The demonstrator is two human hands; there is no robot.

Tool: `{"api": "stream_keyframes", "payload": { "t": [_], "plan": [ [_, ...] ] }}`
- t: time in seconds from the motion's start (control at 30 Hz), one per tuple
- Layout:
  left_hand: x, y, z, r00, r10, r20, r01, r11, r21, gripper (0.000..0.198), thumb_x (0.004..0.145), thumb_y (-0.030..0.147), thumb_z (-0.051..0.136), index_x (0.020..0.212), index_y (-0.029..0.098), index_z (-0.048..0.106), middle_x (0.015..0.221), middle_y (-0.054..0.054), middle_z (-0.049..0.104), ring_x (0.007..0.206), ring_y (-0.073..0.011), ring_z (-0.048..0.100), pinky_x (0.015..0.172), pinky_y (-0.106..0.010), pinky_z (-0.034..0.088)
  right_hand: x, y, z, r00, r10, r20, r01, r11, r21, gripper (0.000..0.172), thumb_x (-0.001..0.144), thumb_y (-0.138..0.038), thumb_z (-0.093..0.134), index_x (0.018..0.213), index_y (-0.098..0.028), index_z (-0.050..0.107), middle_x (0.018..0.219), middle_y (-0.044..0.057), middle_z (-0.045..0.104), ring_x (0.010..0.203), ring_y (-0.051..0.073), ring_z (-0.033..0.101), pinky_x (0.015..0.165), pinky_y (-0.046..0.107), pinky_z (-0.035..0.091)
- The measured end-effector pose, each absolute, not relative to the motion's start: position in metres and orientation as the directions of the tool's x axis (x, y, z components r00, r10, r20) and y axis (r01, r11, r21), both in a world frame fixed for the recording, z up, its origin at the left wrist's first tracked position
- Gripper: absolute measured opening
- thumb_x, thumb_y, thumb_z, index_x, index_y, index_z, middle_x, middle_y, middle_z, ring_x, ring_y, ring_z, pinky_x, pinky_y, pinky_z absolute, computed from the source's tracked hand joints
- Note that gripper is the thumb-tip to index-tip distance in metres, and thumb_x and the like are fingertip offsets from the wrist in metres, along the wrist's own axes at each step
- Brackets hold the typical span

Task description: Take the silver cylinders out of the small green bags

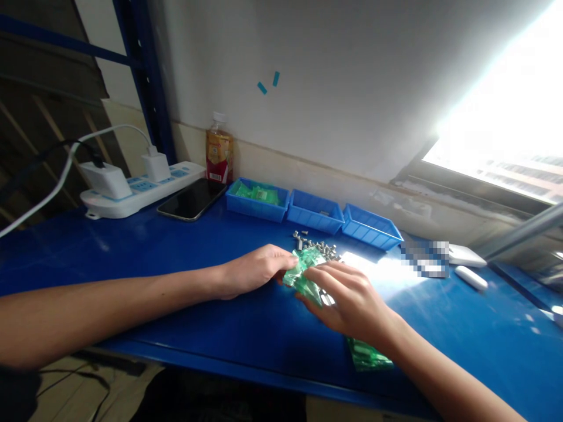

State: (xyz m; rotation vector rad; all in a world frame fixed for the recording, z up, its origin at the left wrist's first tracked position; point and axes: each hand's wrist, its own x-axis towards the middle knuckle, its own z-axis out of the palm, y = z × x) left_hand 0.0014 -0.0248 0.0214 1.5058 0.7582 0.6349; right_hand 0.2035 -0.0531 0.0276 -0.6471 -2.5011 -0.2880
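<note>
A crinkled green plastic bag (304, 275) is between my hands above the blue table. My left hand (259, 268) pinches its left edge between thumb and fingers. On its right side, my right hand (345, 293) curls its fingers over the bag, with a few shiny metal pieces (326, 298) showing under them. Just behind the bag lies a loose pile of small metal parts (323, 249). More green bags (369, 355) lie under my right wrist near the table's front edge.
Three blue bins stand along the wall: the left one (257, 212) holds green bags, then a middle one (314, 223) and a right one (372, 235). A phone (192, 200), power strip (145, 190) and bottle (219, 149) are at back left; white objects (467, 256) at right.
</note>
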Motion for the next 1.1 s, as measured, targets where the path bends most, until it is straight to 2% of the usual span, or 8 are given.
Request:
{"api": "stream_keyframes", "payload": {
  "t": [0.2, 0.43, 0.6, 0.73, 0.83, 0.97, 1.1],
  "plan": [
    [0.0020, -0.0263, 0.0234, 0.627, 0.778, -0.045, 0.107, -0.028, 0.994, 0.032, 0.084, 0.039, 0.046, 0.062, 0.015, 0.047, 0.061, 0.002, 0.044, 0.060, -0.0115, 0.036, 0.059, -0.024, 0.031, 0.2030, -0.0537, 0.0281, -0.753, 0.385, 0.534, 0.496, 0.865, 0.076, 0.011, 0.087, -0.026, 0.058, 0.094, -0.017, 0.056, 0.076, 0.006, 0.068, 0.066, 0.017, 0.063, 0.060, 0.028, 0.049],
    [0.0002, -0.0289, 0.0237, 0.649, 0.760, -0.028, 0.138, -0.081, 0.987, 0.038, 0.088, 0.047, 0.044, 0.077, 0.014, 0.057, 0.074, -0.002, 0.054, 0.071, -0.0151, 0.046, 0.068, -0.027, 0.039, 0.2040, -0.0548, 0.0291, -0.728, 0.417, 0.544, 0.530, 0.846, 0.060, 0.017, 0.085, -0.023, 0.054, 0.101, -0.017, 0.054, 0.078, 0.007, 0.069, 0.065, 0.018, 0.064, 0.057, 0.029, 0.048],
    [0.0006, -0.0311, 0.0211, 0.675, 0.738, -0.004, 0.097, -0.084, 0.992, 0.039, 0.090, 0.051, 0.043, 0.083, 0.014, 0.055, 0.076, -0.002, 0.053, 0.070, -0.0143, 0.046, 0.069, -0.027, 0.040, 0.2057, -0.0546, 0.0299, -0.730, 0.417, 0.542, 0.527, 0.848, 0.058, 0.017, 0.085, -0.023, 0.052, 0.101, -0.017, 0.052, 0.076, 0.007, 0.068, 0.062, 0.017, 0.061, 0.055, 0.028, 0.046],
    [0.0022, -0.0314, 0.0199, 0.698, 0.716, -0.001, 0.116, -0.111, 0.987, 0.039, 0.091, 0.049, 0.042, 0.083, 0.013, 0.055, 0.075, -0.001, 0.051, 0.069, -0.0138, 0.044, 0.069, -0.027, 0.039, 0.2040, -0.0560, 0.0303, -0.746, 0.422, 0.516, 0.532, 0.843, 0.079, 0.013, 0.084, -0.024, 0.050, 0.096, -0.018, 0.052, 0.067, 0.003, 0.064, 0.054, 0.015, 0.055, 0.050, 0.027, 0.041],
    [0.0031, -0.0306, 0.0211, 0.713, 0.701, -0.006, 0.161, -0.156, 0.975, 0.037, 0.090, 0.047, 0.042, 0.080, 0.014, 0.055, 0.073, 0.000, 0.050, 0.068, -0.0135, 0.043, 0.067, -0.026, 0.037, 0.2016, -0.0577, 0.0297, -0.757, 0.423, 0.498, 0.526, 0.846, 0.081, 0.010, 0.083, -0.024, 0.051, 0.091, -0.019, 0.052, 0.060, 0.000, 0.057, 0.049, 0.013, 0.049, 0.048, 0.026, 0.037],
    [0.0035, -0.0288, 0.0228, 0.704, 0.710, -0.036, 0.226, -0.175, 0.958, 0.036, 0.088, 0.045, 0.045, 0.068, 0.015, 0.048, 0.065, 0.002, 0.042, 0.062, -0.0116, 0.038, 0.060, -0.024, 0.032, 0.1998, -0.0581, 0.0288, -0.782, 0.419, 0.461, 0.507, 0.858, 0.080, 0.005, 0.085, -0.024, 0.052, 0.084, -0.020, 0.052, 0.056, -0.003, 0.052, 0.047, 0.011, 0.045, 0.047, 0.026, 0.033],
    [0.0030, -0.0269, 0.0225, 0.689, 0.723, -0.044, 0.190, -0.121, 0.974, 0.035, 0.086, 0.046, 0.047, 0.067, 0.016, 0.048, 0.063, 0.003, 0.042, 0.060, -0.0111, 0.036, 0.058, -0.024, 0.030, 0.2023, -0.0547, 0.0301, -0.797, 0.356, 0.487, 0.486, 0.858, 0.169, 0.008, 0.088, -0.025, 0.053, 0.084, -0.019, 0.055, 0.057, -0.002, 0.054, 0.049, 0.012, 0.047, 0.048, 0.027, 0.034]
  ]
}}
